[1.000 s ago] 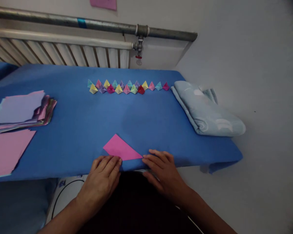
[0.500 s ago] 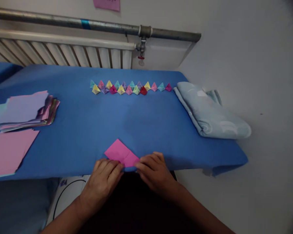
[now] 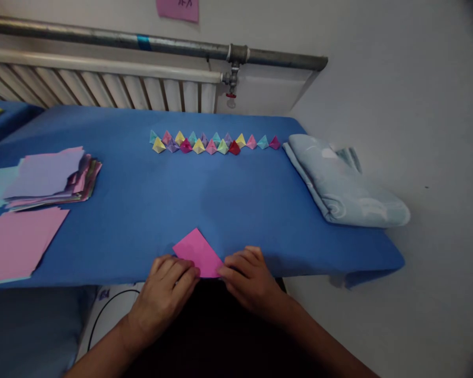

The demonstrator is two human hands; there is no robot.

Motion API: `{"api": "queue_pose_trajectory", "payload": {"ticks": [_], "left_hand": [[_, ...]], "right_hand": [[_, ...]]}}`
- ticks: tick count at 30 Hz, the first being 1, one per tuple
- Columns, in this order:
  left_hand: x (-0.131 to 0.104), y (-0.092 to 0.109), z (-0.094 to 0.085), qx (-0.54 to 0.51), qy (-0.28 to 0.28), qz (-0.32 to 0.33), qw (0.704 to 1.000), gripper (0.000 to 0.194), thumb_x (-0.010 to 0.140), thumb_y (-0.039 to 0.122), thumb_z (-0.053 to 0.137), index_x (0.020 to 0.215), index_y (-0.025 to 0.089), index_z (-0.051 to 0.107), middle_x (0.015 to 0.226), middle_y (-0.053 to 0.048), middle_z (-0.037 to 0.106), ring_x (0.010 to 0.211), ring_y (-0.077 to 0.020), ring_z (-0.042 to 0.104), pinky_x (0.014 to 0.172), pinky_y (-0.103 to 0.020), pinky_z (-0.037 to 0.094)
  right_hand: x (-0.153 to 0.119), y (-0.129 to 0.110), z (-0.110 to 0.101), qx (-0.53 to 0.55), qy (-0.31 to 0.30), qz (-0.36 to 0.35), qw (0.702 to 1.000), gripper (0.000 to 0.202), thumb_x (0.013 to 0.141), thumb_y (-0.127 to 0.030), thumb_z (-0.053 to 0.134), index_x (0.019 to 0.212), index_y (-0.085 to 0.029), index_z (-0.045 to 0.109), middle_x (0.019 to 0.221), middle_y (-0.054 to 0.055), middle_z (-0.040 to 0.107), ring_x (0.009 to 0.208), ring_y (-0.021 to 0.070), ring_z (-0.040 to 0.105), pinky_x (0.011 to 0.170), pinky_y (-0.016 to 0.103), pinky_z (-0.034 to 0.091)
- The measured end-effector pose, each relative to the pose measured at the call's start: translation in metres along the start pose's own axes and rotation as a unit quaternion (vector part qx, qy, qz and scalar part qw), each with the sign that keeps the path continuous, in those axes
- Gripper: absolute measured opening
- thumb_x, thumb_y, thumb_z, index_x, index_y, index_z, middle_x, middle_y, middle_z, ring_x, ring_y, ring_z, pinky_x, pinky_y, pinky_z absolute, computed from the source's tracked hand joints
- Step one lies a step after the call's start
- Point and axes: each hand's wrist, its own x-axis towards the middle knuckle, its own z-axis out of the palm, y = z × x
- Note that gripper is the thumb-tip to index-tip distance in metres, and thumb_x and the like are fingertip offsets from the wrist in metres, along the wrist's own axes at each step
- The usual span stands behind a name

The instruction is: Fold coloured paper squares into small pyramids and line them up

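A bright pink sheet of origami paper (image 3: 200, 254), partly folded, lies at the front edge of the blue-covered table (image 3: 142, 220). My left hand (image 3: 168, 286) is closed on its lower left side, fingertips pressed on the paper. At the lower right corner, my right hand (image 3: 250, 281) pinches the paper between thumb and fingers. Both thumbs are mostly out of sight. Farther back, several small folded paper pieces (image 3: 198, 146) in many colours stand in two rows.
On the left lie a stack of coloured paper (image 3: 47, 176) and a pile of pink sheets (image 3: 21, 241). A folded light-blue blanket (image 3: 347, 184) rests at the right end. Behind the table are a radiator (image 3: 114, 92) and a pipe with a red valve (image 3: 231, 95).
The pink paper's lower edge now looks straighter between my hands, and its upper corner has shifted slightly right. Both hands keep their hold. The whole view has shifted a little.
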Motion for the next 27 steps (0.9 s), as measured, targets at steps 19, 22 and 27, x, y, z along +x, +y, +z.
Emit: {"api": "queue_pose_trajectory", "payload": {"ticks": [19,22,27], "left_hand": [[0.027,-0.012,-0.024,-0.100,-0.055,-0.247,0.962,0.015,0.088,0.024,0.046,0.089,0.020,0.061,0.085,-0.003,0.064,0.081,-0.0191,0.061,0.073,-0.033,0.048],[0.030,-0.011,-0.011,-0.089,-0.043,-0.107,0.989,0.021,0.092,0.015,0.041,0.101,0.020,0.059,0.100,-0.004,0.066,0.092,-0.0181,0.059,0.079,-0.034,0.046],[0.038,-0.011,0.011,-0.034,-0.048,0.008,0.998,0.021,0.092,0.013,0.044,0.104,0.015,0.062,0.107,-0.009,0.067,0.094,-0.0199,0.059,0.080,-0.036,0.044]], "right_hand": [[0.071,0.020,0.002,0.073,-0.096,0.210,0.970,0.027,0.084,-0.013,0.049,0.109,-0.017,0.060,0.081,0.003,0.066,0.079,0.0178,0.059,0.076,0.031,0.038],[0.072,0.022,0.005,0.036,-0.099,0.198,0.974,0.029,0.086,-0.014,0.048,0.112,-0.017,0.059,0.084,0.004,0.068,0.081,0.0188,0.059,0.078,0.033,0.036],[0.074,0.028,0.005,-0.026,-0.082,0.191,0.978,0.030,0.086,-0.016,0.048,0.115,-0.017,0.058,0.098,0.006,0.069,0.088,0.0216,0.058,0.079,0.036,0.035]]}}
